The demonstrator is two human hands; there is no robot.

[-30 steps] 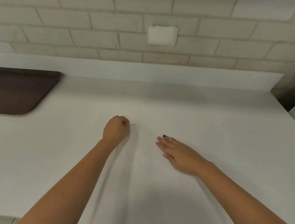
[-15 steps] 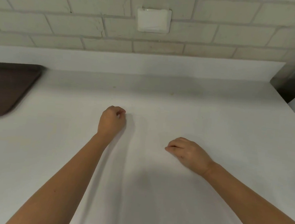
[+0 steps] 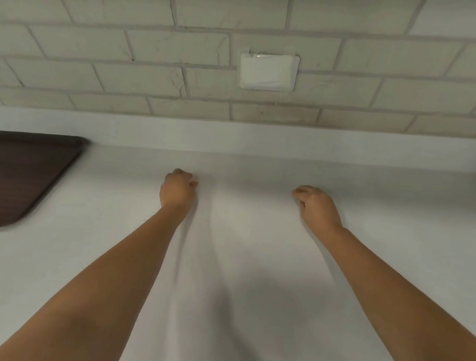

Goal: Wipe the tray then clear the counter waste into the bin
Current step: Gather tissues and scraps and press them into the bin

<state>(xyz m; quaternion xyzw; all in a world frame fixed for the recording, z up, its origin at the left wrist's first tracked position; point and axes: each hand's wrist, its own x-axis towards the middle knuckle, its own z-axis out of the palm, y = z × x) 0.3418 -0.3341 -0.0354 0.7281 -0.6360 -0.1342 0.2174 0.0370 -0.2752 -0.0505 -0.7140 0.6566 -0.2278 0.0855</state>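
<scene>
Tray (image 3: 23, 180): dark, flat, at far left of the tabletop (image 3: 398, 221), well apart from both hands.
Likely stiff, light, slick; take it by the raised rim. Left hand (image 3: 177, 188) and right hand (image 3: 317, 205) curled, nothing visible in either.

Both bare forearms stretch forward, the left entering from 7 o'clock and the right from 4 o'clock. The left hand (image 3: 177, 190) sits at about 11 o'clock of centre, fingers curled into a fist (nothing shows inside it). The right hand (image 3: 319, 205), at 1 o'clock, is curled likewise, knuckles up, well apart from the left.
</scene>
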